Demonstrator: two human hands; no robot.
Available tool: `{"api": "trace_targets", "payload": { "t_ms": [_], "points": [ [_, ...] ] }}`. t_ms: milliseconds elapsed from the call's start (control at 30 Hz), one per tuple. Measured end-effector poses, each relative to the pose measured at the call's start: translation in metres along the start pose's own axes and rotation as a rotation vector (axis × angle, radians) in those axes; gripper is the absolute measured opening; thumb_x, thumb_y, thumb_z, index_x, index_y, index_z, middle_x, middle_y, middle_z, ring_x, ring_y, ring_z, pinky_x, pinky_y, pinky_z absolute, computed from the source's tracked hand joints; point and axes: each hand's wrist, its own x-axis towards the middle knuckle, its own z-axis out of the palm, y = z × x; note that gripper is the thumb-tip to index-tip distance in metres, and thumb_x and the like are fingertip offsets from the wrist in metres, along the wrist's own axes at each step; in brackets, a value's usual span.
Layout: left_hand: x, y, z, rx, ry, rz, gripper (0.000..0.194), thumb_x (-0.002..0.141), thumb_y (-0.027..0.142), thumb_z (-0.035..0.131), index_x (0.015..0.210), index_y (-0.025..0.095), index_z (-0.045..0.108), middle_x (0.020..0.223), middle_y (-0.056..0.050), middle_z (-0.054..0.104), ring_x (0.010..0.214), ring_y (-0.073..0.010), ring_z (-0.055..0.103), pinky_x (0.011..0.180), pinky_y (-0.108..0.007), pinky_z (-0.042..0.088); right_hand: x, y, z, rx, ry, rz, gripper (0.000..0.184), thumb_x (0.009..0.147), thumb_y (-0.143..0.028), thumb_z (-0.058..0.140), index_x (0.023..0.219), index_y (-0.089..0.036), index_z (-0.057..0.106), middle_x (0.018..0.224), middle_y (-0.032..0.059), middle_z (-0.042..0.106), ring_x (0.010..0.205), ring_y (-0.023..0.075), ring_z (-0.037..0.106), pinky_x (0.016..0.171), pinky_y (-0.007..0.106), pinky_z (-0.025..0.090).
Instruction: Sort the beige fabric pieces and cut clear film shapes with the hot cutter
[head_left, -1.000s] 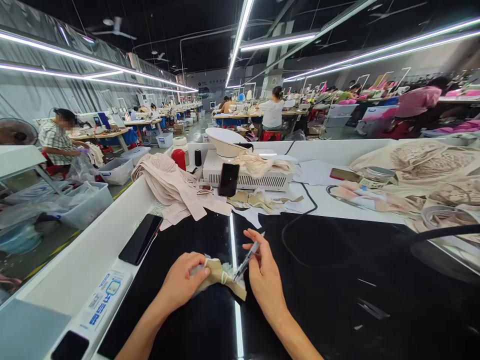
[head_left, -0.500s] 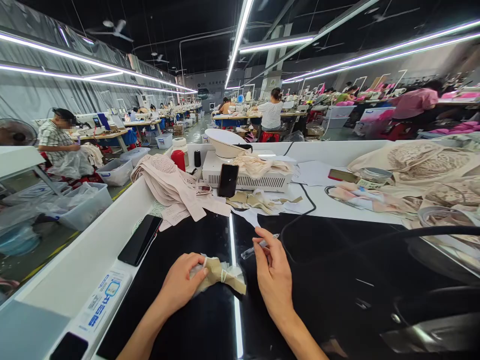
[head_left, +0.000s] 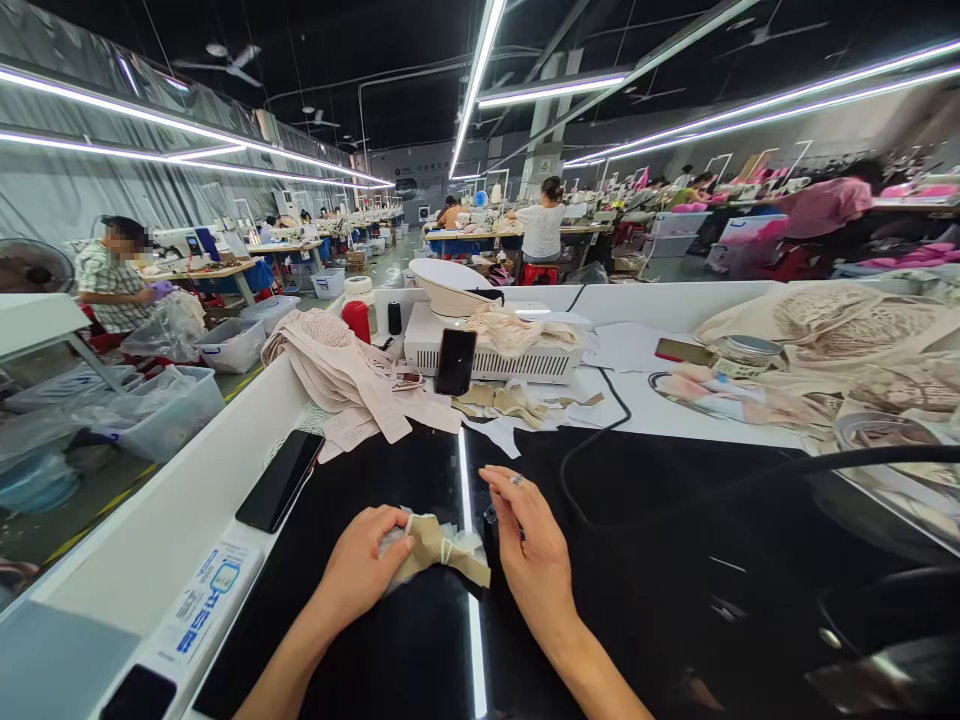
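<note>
My left hand (head_left: 364, 568) presses its fingers on a small tan fabric piece (head_left: 439, 551) with white stitching, holding it flat on the glossy black worktable (head_left: 660, 560). My right hand (head_left: 529, 555) sits just right of the fabric, fingers curled around a thin clear pen (head_left: 514, 481). Only the pen's tip shows above the fingers; the rest is hidden behind the hand.
A black phone (head_left: 281, 479) lies on the white ledge at left. Another phone (head_left: 457, 361) leans against a white machine (head_left: 495, 345). Beige garments (head_left: 337, 365) and fabric scraps (head_left: 517, 402) lie behind. A black cable (head_left: 600, 425) crosses the table. Other workers sit at far tables.
My right hand lifted the pen away from the fabric, swung it out to the right, then drew back toward the fabric with the pen tucked behind the fingers. The left hand stayed put.
</note>
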Motion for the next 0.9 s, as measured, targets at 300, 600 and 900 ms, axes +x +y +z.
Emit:
{"api": "trace_targets", "payload": {
  "t_ms": [300, 600, 900],
  "points": [
    [-0.0002, 0.0003, -0.0007, 0.001, 0.001, 0.007, 0.021, 0.088, 0.031, 0.048, 0.095, 0.023, 0.066, 0.096, -0.001, 0.066, 0.094, -0.0212, 0.055, 0.084, -0.032, 0.039, -0.004, 0.0028, 0.0009, 0.001, -0.019, 0.02, 0.035, 0.101, -0.016, 0.039, 0.125, -0.031, 0.06, 0.12, 0.0048, 0.061, 0.114, 0.0216, 0.058, 0.097, 0.041, 0.051],
    [0.0004, -0.0002, -0.0005, -0.003, 0.001, 0.012, 0.021, 0.088, 0.03, 0.048, 0.095, 0.024, 0.066, 0.095, -0.001, 0.066, 0.093, -0.0212, 0.055, 0.084, -0.032, 0.039, -0.0044, 0.0037, 0.0013, 0.008, -0.028, 0.033, 0.036, 0.101, -0.015, 0.039, 0.126, -0.032, 0.059, 0.121, 0.0037, 0.061, 0.115, 0.0211, 0.058, 0.098, 0.04, 0.05],
    [-0.0005, -0.0002, -0.0007, 0.007, 0.001, -0.002, 0.02, 0.087, 0.031, 0.048, 0.095, 0.025, 0.065, 0.096, -0.001, 0.066, 0.094, -0.0211, 0.055, 0.084, -0.031, 0.039, -0.0033, 0.002, 0.0006, 0.008, -0.032, 0.042, 0.034, 0.101, -0.016, 0.039, 0.124, -0.031, 0.059, 0.119, 0.0041, 0.061, 0.114, 0.0216, 0.058, 0.098, 0.042, 0.049]
  ]
}}
